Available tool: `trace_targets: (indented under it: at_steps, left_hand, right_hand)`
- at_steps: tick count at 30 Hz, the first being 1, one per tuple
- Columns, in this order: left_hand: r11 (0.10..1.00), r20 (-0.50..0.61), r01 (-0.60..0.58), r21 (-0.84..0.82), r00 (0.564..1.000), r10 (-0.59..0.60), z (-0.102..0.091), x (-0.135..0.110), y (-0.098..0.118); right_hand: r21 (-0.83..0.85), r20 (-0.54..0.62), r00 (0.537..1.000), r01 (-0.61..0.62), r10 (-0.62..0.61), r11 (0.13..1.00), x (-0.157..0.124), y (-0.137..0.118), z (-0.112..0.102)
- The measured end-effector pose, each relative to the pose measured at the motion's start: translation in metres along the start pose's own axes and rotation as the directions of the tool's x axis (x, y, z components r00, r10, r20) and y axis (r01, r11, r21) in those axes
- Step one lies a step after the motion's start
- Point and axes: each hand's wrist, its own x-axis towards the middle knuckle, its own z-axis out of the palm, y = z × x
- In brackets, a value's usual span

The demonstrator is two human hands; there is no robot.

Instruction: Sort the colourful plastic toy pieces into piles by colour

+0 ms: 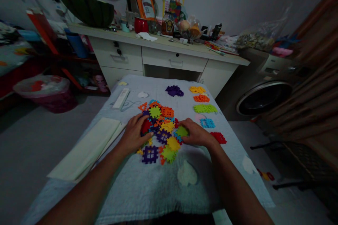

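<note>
A mixed pile of flat plastic interlocking building pieces lies mid-table, including a yellow piece (167, 127), a purple window piece (163, 136) and an orange window piece (167, 112). My left hand (135, 132) rests at the pile's left side, thumb and fingers apart around a red piece (145, 126). At the right side, my right hand (194, 133) has its thumb and fingers at the edges of a green piece (182, 131). Its fingertips are partly hidden. Sorted by colour beyond and right are purple (174, 90), yellow (197, 89), orange (201, 98), green (205, 108), blue (207, 123) and red pieces (218, 137).
A pale cloth with heart shapes covers the table (158, 191). Folded cream material (86, 149) and a white box (121, 98) lie on the left. Behind stands a cluttered white desk (126, 54) with a cut watermelon (86, 8); a washing machine (261, 84) is at right.
</note>
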Motion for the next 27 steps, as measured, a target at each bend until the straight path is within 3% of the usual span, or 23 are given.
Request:
trace_targets:
  at_steps: [7, 12, 14, 16, 18, 24, 27]
  left_hand:
    - [1.0, -0.013, 0.009, 0.002, 1.0, -0.009, 0.001, 0.001, 0.0]
    - [1.0, -0.011, 0.014, -0.001, 1.0, -0.014, 0.0, 0.001, 0.001]
    - [1.0, -0.014, 0.01, -0.007, 1.0, -0.01, 0.0, 0.001, 0.001]
    - [1.0, -0.014, 0.009, -0.011, 1.0, -0.009, 0.001, 0.001, 0.0]
    - [1.0, -0.018, 0.01, -0.013, 1.0, -0.011, 0.002, 0.001, -0.001]
    - [1.0, -0.018, 0.01, -0.016, 1.0, -0.01, 0.001, 0.001, -0.001]
    - [1.0, -0.015, 0.017, -0.013, 1.0, -0.017, 0.0, 0.001, 0.0]
  right_hand:
    - [0.071, -0.156, 0.975, -0.151, 0.161, 0.986, 0.001, -0.001, -0.011]
    - [0.123, -0.333, 0.914, -0.203, 0.233, 0.972, 0.005, 0.023, -0.029]
    - [0.136, -0.444, 0.849, -0.254, 0.288, 0.958, 0.009, 0.043, -0.04]
    - [0.133, -0.581, 0.745, -0.311, 0.328, 0.941, 0.013, 0.067, -0.051]
    - [0.208, -0.645, 0.647, -0.363, 0.407, 0.908, 0.017, 0.092, -0.06]
    - [0.624, -0.596, 0.348, -0.366, 0.724, 0.69, 0.028, 0.14, -0.064]
    - [0.716, -0.562, 0.248, -0.332, 0.789, 0.614, 0.033, 0.144, -0.062]
